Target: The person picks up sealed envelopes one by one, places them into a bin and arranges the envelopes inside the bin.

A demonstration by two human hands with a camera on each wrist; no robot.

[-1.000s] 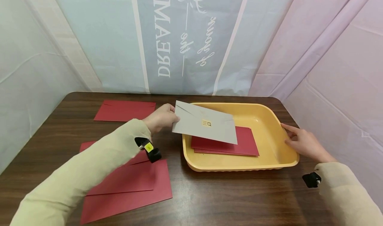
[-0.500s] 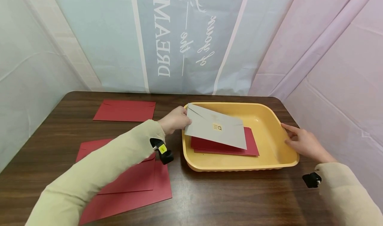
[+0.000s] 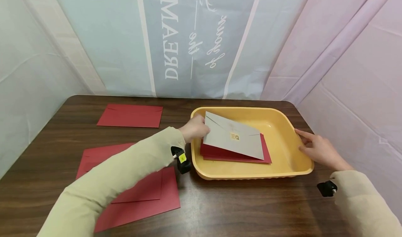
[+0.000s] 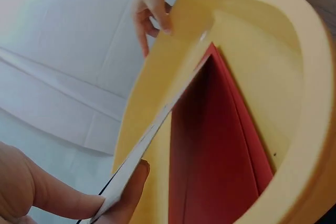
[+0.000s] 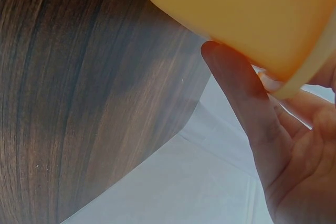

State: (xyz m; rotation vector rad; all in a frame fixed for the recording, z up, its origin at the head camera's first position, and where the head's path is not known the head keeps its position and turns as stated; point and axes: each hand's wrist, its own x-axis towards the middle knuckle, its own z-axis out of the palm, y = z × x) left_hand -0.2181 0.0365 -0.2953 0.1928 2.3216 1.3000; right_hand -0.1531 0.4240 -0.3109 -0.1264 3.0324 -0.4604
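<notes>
Grey paper envelope point(image 3: 232, 135) is in the left hand point(image 3: 196, 127), pinched at its left end between thumb and fingers; how far the hidden fingers curl cannot be told. It lies inside the yellow tray point(image 3: 279, 142), tilted above the red envelopes point(image 3: 267, 153) there: a wedge-shaped gap shows near the hand, while the far end appears to meet the pile. Right hand point(image 3: 321, 153) lightly holds the tray's right rim, index finger nearly straight. Further red envelopes point(image 3: 130, 116) remain on the table point(image 3: 235, 205), to the left of the tray. Step in hand is judged to be laying the grey piece on the pile. Next move would call for lowering the pinched end until flat, then releasing cleanly without dragging the pile askew; the steadying hold should suffice.
</notes>
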